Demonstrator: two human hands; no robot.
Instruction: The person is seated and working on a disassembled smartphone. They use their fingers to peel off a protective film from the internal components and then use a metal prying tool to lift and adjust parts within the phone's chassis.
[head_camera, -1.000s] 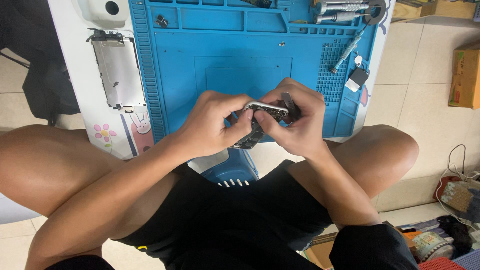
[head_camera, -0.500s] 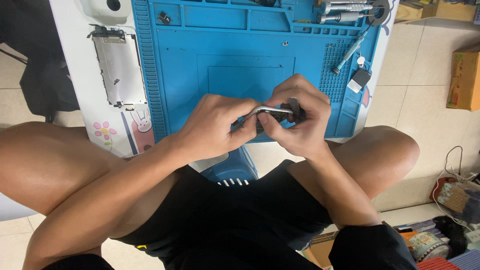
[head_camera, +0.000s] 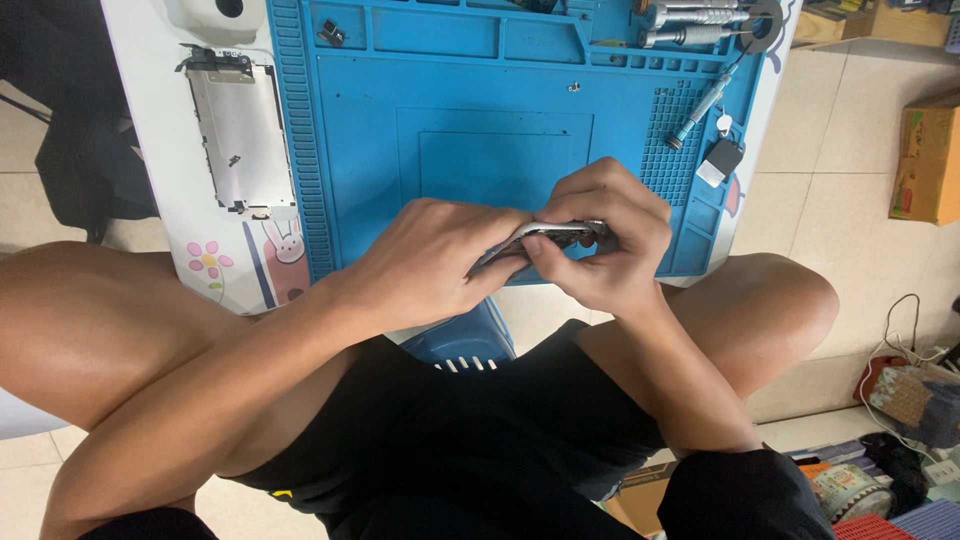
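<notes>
Phone body: a slim silver-edged phone frame, seen nearly edge-on, held between both hands just above the near edge of the blue mat.
Left hand: the left hand is curled closed around the frame's left end, fingers wrapped over the top and the thumb tucked under it.
Right hand: the right hand is closed over the frame's right end, fingers folded across the top and the thumb pressing on the near edge, touching the left hand's fingertips.
What has just changed: a second ago the frame sat tilted, with its dark inside facing up between the hands. Now it lies flatter, only the bright rim showing, and both hands are bunched tighter over it. This reads as a pressing or squeezing grip along the edge, though what is being pressed is hidden under the fingers.
Beyond the hands: a blue work mat with ridged borders and small trays, lying on a white table.
Beyond and left of the left hand: a separated screen panel, metal back up, on the white table beside the mat.
Beyond and right of the right hand: a slim screwdriver lying at a slant on the mat, with a small black and white part just beside its tip.
Far edge of mat: metal tool handles in a tray.
Below the hands: bare knees and black shorts of the seated person.
</notes>
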